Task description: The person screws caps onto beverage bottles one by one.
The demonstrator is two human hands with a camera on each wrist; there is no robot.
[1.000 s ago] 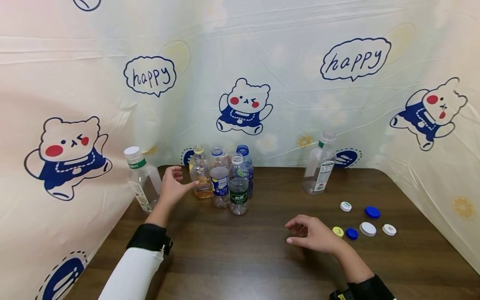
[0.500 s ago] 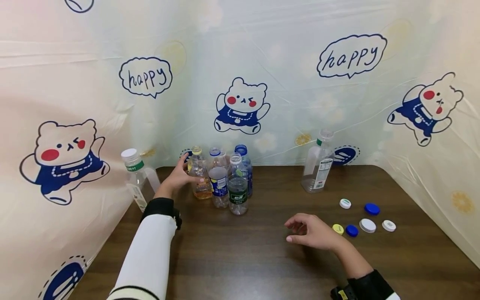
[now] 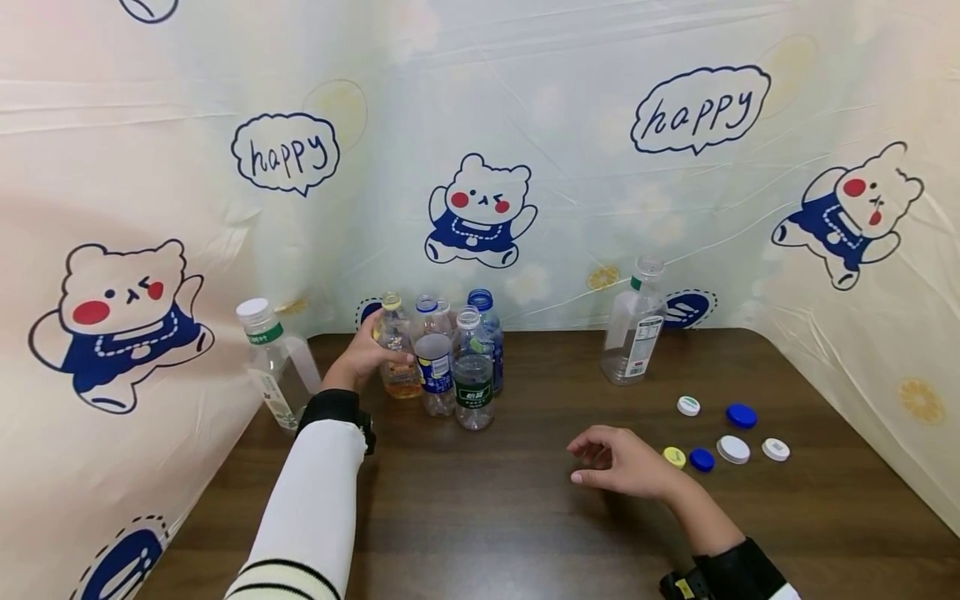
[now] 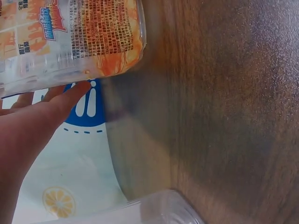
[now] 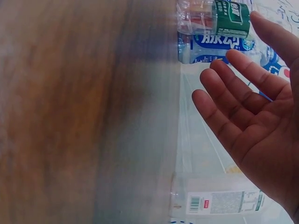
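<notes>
My left hand [image 3: 362, 357] grips a clear plastic bottle [image 3: 401, 382] with an orange label and a yellow ring at its uncapped neck. The thumb crosses the front; the other fingers pass behind and are partly hidden. In the left wrist view this bottle [image 4: 105, 39] stands on the table, with the hand [image 4: 28, 128] along its side. To its right are a bottle with a blue-and-yellow label [image 3: 437, 375], a green-labelled water bottle [image 3: 474, 392] and a blue bottle [image 3: 495, 333]. My right hand [image 3: 622, 467] hovers with loosely bent fingers, holding nothing, left of the caps.
Several loose bottle caps, including a yellow cap [image 3: 674, 457], a blue cap [image 3: 742, 415] and a white cap [image 3: 733, 449], lie at the right. A white-capped bottle [image 3: 279, 375] stands far left; a large uncapped bottle [image 3: 633, 333] stands back right. A printed curtain [image 3: 570, 208] hangs behind the table.
My left hand has moved right and away from me, from beside the white-capped bottle to round the orange-labelled bottle. The right hand has stayed in place.
</notes>
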